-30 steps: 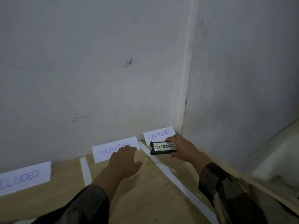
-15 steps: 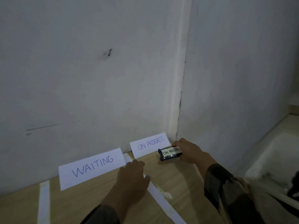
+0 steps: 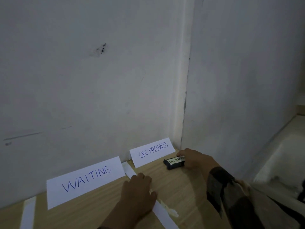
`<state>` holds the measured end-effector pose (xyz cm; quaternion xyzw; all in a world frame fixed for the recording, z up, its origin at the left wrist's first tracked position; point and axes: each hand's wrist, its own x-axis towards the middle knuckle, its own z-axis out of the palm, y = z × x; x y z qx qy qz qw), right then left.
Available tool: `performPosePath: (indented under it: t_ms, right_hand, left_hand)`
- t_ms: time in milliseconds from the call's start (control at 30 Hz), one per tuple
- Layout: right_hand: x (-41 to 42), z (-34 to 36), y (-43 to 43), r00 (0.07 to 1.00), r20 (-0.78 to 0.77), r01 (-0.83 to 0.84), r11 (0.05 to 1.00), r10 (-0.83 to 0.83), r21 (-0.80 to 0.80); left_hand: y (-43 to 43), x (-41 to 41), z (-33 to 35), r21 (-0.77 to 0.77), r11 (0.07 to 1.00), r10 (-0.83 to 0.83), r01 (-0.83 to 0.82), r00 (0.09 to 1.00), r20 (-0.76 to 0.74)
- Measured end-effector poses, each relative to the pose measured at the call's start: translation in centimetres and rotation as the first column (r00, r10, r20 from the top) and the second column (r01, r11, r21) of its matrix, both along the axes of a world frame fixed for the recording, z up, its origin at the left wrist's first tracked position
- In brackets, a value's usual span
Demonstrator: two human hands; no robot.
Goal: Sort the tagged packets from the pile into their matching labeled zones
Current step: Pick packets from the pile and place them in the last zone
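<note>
A small dark packet with a white tag reading ON PROGRESS lies on the wooden surface, in front of the white ON PROGRESS label card leaning on the wall. My right hand grips the packet's right end, covering the tag's last letters. My left hand rests flat on the surface, fingers together, on the white tape strip that divides the zones. The WAITING label card stands to the left. No pile is in view.
Two grey walls meet in a corner right behind the ON PROGRESS card. Another white tape strip runs at the left edge of the WAITING zone. A pale ledge drops away on the right.
The packet has come down from in front of the label card to the wooden surface in the ON PROGRESS zone. My left hand slid from the WAITING card to the tape strip.
</note>
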<state>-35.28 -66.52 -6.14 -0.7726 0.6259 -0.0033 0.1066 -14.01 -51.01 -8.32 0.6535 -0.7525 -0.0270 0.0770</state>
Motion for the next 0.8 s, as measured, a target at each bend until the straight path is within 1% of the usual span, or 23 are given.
performPosePath:
  t_ms: [200, 400, 600, 667, 800]
  right_hand:
    - [0.4, 0.0, 0.4, 0.999, 0.033, -0.003, 1.000, 0.002, 0.022]
    - [0.7, 1.1, 3.0, 0.996, 0.093, -0.013, 0.999, 0.018, -0.053]
    - [4.2, 3.7, 8.6, 0.960, 0.190, -0.171, 0.968, 0.206, -0.183]
    - [5.6, 4.5, 10.9, 0.937, 0.229, -0.215, 0.953, 0.263, -0.216]
    - [8.9, 6.0, 15.9, 0.901, 0.242, -0.294, 0.917, 0.360, -0.270]
  left_hand:
    - [0.2, 0.0, 0.2, -0.022, 1.000, -0.003, 0.003, 1.000, -0.012]
    - [1.1, 0.9, 1.4, -0.066, 0.997, 0.021, -0.027, 0.996, -0.082]
    - [3.5, 3.4, 4.9, -0.073, 0.995, 0.063, -0.066, 0.997, -0.042]
    - [5.2, 4.1, 6.0, -0.091, 0.992, 0.092, -0.091, 0.996, 0.008]
    - [9.7, 6.1, 7.8, -0.115, 0.986, 0.135, -0.124, 0.986, 0.095]
